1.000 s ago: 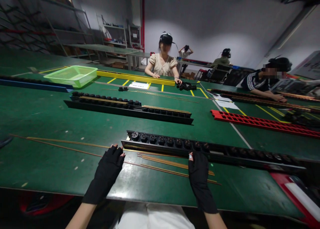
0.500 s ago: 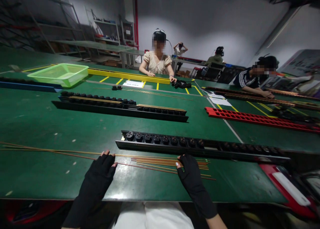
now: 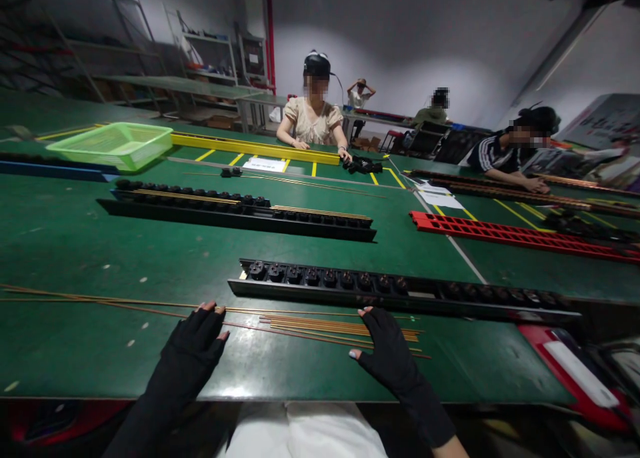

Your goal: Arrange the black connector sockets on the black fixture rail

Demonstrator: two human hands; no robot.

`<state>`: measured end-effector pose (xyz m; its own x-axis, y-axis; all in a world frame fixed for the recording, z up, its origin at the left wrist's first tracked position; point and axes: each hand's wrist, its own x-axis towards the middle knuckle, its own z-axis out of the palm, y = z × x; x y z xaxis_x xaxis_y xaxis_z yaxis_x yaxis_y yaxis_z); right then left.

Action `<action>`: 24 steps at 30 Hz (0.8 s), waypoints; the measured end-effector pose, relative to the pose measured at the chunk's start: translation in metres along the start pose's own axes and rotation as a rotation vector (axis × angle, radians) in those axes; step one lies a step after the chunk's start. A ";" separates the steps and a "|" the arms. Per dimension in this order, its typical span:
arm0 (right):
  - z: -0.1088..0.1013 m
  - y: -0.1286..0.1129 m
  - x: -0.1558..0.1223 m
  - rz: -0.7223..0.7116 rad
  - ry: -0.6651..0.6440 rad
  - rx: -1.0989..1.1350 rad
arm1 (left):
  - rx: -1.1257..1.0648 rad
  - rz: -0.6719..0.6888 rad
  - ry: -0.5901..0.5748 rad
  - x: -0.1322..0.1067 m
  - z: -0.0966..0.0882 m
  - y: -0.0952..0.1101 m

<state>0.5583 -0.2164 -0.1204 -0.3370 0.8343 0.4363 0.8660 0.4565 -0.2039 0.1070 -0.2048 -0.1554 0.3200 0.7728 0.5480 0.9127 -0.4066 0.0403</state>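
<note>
Black fingerless gloves cover both of my hands. My left hand (image 3: 196, 341) rests palm down over some long thin rods (image 3: 113, 302), its fingers stretched forward and the thumb apart. Over the right part of a bundle of shorter brass-coloured rods (image 3: 315, 325) lies my right hand (image 3: 384, 345), with its thumb spread away from the fingers. Its palm hides part of the bundle. Just beyond both hands stands a long black channel (image 3: 300, 291) holding a row of round black socket modules (image 3: 330, 277), with a gap in the row right of the middle.
Farther back lie a second black channel (image 3: 240, 222) with rods on its modules, a red slotted strip (image 3: 500, 235), a yellow rail (image 3: 250, 148) and a light green basket (image 3: 113, 158). Co-workers sit across the green table (image 3: 165, 258). A red-and-white object (image 3: 583, 371) stands at the front right.
My right thumb has moved away from the fingers and toward me, so the hand is spread wider. My left hand has shifted slightly to the left. The rods look nearly unchanged.
</note>
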 end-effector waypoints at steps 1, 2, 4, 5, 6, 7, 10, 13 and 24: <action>0.001 0.000 0.000 -0.003 0.000 -0.011 | 0.013 -0.010 -0.002 0.001 -0.002 0.003; 0.002 -0.001 -0.001 -0.007 0.005 -0.020 | 0.034 -0.017 -0.008 0.002 -0.003 0.006; 0.003 -0.003 -0.006 -0.012 0.025 -0.032 | 0.062 -0.040 -0.019 0.003 -0.007 0.011; 0.003 -0.005 -0.010 -0.013 0.036 -0.036 | 0.064 -0.055 -0.021 0.004 -0.008 0.013; 0.003 -0.007 -0.012 -0.013 0.045 -0.038 | 0.060 -0.064 -0.025 0.004 -0.009 0.014; 0.003 -0.008 -0.015 -0.017 0.055 -0.039 | 0.052 -0.067 -0.028 0.005 -0.010 0.015; -0.001 -0.010 -0.016 -0.031 0.107 -0.044 | 0.031 -0.072 -0.011 0.009 -0.014 0.016; -0.005 -0.008 -0.014 -0.062 0.169 -0.030 | 0.032 -0.066 0.050 0.015 -0.019 0.016; -0.012 -0.008 -0.017 -0.144 0.184 -0.090 | -0.077 0.175 -0.179 0.022 -0.036 -0.008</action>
<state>0.5610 -0.2380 -0.1158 -0.3935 0.6889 0.6088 0.8464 0.5299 -0.0526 0.0980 -0.2023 -0.1131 0.5174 0.7587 0.3959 0.8197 -0.5723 0.0254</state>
